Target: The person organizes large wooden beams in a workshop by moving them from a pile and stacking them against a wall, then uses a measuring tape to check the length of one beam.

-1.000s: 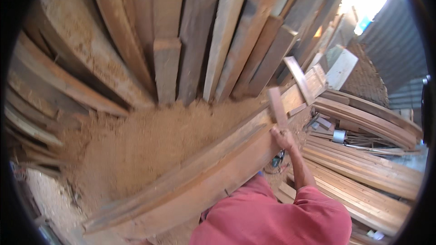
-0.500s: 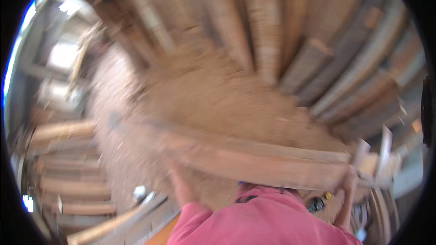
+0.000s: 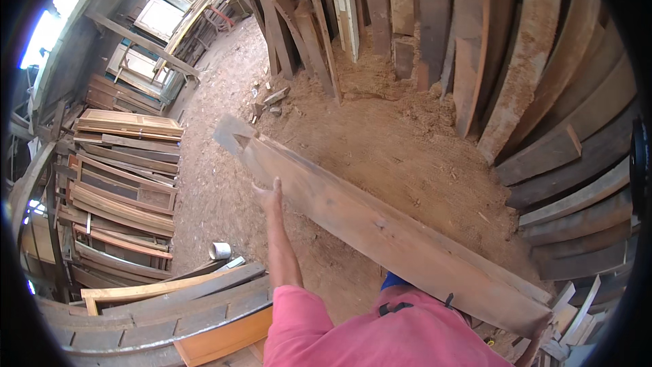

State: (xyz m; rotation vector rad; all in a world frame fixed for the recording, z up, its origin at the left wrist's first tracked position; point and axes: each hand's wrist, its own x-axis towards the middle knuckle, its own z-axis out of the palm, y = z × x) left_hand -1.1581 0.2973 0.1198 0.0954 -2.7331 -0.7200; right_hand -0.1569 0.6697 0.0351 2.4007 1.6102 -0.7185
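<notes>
A long, thick wooden plank (image 3: 380,231) lies slantwise in front of my body, its far end up to the left and its near end down to the right. At the plank's near edge, toward the far end, my left hand (image 3: 269,196) holds it with the thumb up along its face; the other fingers are partly hidden. My right hand (image 3: 538,341) is at the near end, low at the picture's right, gripping there, with most of its fingers hard to make out. A pale grey patch marks the far tip.
Upright boards (image 3: 468,54) lean in a row along the back and right. Stacked panels and frames (image 3: 125,194) fill the left. Lower left lie more boards and an orange-brown panel (image 3: 224,340), near a white bucket (image 3: 219,251). Sawdust covers the ground (image 3: 353,129).
The plank has tilted from nearly level to a slant, its right end lower and its left end farther up. Both hands moved with it, and my view has swung.
</notes>
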